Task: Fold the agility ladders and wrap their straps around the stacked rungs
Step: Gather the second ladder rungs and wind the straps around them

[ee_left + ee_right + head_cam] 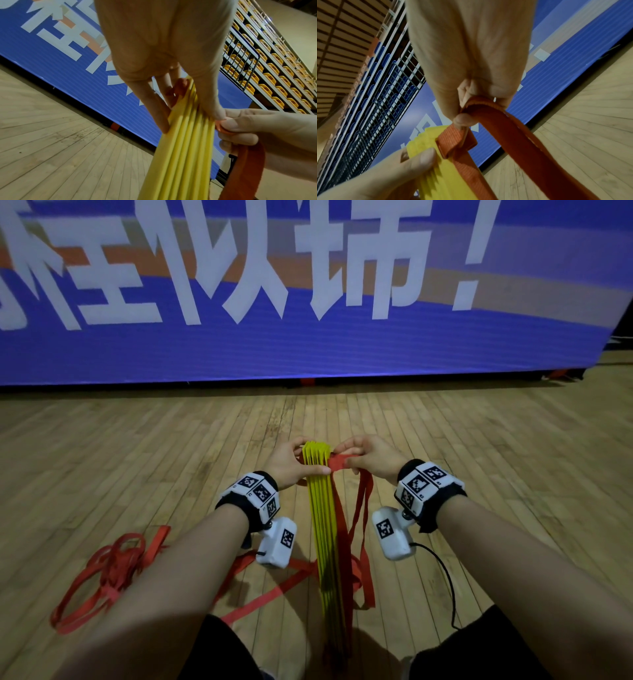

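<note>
Yellow rungs' [323, 522] near ends cut off

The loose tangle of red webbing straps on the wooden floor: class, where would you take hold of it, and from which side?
Judging by its pose, pinch the loose tangle of red webbing straps at its crossing point, from above. The open loops lie flat and would likely slip or trail.

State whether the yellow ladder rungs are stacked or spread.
Stacked: the yellow plastic rungs lie edge to edge in one bundle, gripped by the left hand.
</note>
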{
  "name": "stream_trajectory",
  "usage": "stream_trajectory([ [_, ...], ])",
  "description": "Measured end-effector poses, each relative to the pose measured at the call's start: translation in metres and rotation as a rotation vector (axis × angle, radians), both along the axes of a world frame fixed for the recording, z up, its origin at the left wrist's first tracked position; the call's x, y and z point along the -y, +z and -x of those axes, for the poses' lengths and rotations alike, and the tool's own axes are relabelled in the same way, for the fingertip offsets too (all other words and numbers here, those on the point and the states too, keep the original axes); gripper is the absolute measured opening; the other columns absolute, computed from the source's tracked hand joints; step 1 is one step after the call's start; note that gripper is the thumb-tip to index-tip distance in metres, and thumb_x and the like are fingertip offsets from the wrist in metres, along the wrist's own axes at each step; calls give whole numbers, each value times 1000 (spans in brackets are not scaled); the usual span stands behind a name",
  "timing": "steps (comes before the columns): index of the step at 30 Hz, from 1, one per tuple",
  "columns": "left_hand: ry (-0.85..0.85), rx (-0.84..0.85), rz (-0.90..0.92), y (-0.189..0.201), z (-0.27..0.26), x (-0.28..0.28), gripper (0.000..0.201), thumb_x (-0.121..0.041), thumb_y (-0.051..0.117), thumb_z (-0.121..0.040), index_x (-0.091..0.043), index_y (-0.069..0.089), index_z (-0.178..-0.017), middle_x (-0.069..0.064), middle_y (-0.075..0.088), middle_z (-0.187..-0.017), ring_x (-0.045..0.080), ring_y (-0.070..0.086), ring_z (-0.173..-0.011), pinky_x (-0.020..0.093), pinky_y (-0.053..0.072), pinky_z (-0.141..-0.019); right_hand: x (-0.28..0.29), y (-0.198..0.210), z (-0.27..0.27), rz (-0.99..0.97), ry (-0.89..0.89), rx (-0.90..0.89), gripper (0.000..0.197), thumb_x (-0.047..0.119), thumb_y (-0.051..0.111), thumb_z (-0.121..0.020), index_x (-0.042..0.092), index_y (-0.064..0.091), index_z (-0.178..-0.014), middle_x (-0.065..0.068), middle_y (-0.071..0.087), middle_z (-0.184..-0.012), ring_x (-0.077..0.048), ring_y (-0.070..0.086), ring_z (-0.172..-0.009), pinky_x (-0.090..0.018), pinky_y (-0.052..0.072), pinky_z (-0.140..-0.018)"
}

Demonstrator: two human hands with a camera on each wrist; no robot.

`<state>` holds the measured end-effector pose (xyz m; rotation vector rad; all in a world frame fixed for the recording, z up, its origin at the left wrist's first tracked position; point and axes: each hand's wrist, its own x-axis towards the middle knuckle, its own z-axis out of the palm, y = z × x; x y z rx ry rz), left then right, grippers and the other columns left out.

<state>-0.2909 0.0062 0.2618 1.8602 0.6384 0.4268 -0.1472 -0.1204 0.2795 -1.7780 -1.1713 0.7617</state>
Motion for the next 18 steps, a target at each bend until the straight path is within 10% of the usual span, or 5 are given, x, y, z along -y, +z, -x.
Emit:
stream_trajectory([
  [6, 18, 20, -65, -2, -4, 2, 50, -11, 82, -71, -13, 56, -114, -2, 61, -93, 8, 61, -79, 18, 52, -48, -2, 3, 3, 45, -27, -49, 25, -8, 55, -88, -3, 58, -112, -3, 64, -78, -7, 51, -51, -15, 43, -53],
  [18, -182, -46, 204, 3, 5, 0, 63, 7, 70, -77, -21, 42, -127, 4, 62, -118, 21, 65, -101, 41, 58, -78, 4, 6, -3, 13, -72, -104, 27, -15, 47, -87, -5, 61, -108, -10, 65, -94, -12, 57, -73, -13, 44, -52],
])
